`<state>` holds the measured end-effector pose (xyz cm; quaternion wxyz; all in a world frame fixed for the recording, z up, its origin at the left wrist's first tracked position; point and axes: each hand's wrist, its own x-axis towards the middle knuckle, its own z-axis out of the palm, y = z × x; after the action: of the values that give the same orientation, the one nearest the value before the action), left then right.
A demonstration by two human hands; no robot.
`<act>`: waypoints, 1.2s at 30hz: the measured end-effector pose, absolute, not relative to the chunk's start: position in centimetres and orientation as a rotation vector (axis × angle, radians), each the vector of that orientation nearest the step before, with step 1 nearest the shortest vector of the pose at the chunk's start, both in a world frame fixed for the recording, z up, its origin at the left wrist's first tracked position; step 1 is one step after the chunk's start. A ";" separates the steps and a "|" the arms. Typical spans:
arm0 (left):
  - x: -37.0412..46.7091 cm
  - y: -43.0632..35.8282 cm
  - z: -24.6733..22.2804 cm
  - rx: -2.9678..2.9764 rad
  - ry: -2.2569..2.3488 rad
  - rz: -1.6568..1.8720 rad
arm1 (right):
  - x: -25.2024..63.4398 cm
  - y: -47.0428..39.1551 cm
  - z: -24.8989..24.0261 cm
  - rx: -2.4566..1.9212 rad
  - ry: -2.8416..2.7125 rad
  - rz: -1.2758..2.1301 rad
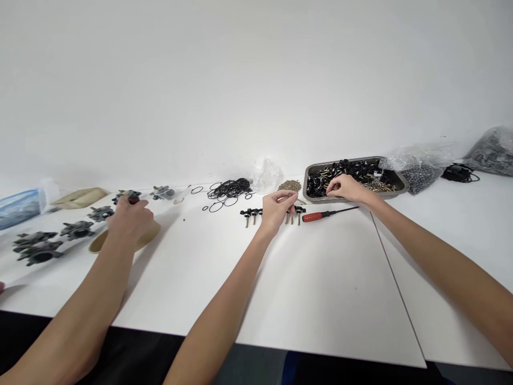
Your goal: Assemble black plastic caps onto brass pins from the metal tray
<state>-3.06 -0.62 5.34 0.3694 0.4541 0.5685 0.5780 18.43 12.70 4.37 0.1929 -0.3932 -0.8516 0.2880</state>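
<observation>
My left hand (277, 210) is over a row of small black parts with brass screws (298, 212) on the white table. Its thumb and fingertips are pinched together near a small pile of brass pieces (290, 185); whatever they hold is too small to make out. At the near edge of a grey metal tray (404, 185), my right hand (345, 188) has its fingertips closed among black parts (318, 182). What lies between those fingers is hidden. A screwdriver with a red handle (315, 216) lies just below the tray.
A co-worker's hand (132, 219) holds a dark part at left, among several grey metal castings (78, 230). Black rubber rings (230, 188) and a clear plastic bag (267, 176) lie at the back. Bagged parts (420, 179) and a black cable (459, 172) are at right.
</observation>
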 end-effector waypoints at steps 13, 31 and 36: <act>-3.0 -0.6 5.3 1.201 1.440 1.484 | 18.6 13.1 4.5 -1.052 -2.402 0.995; -2.1 -1.1 4.9 1.365 1.354 1.621 | 18.9 12.6 5.0 -1.033 -2.222 0.938; -2.1 -1.0 4.9 1.412 1.346 1.774 | 18.0 10.7 7.2 -1.104 -2.090 0.926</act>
<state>-2.10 -0.97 4.93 0.2498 0.5184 0.4942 0.6516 18.05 10.71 7.17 0.2969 -0.4151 -0.7862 0.3484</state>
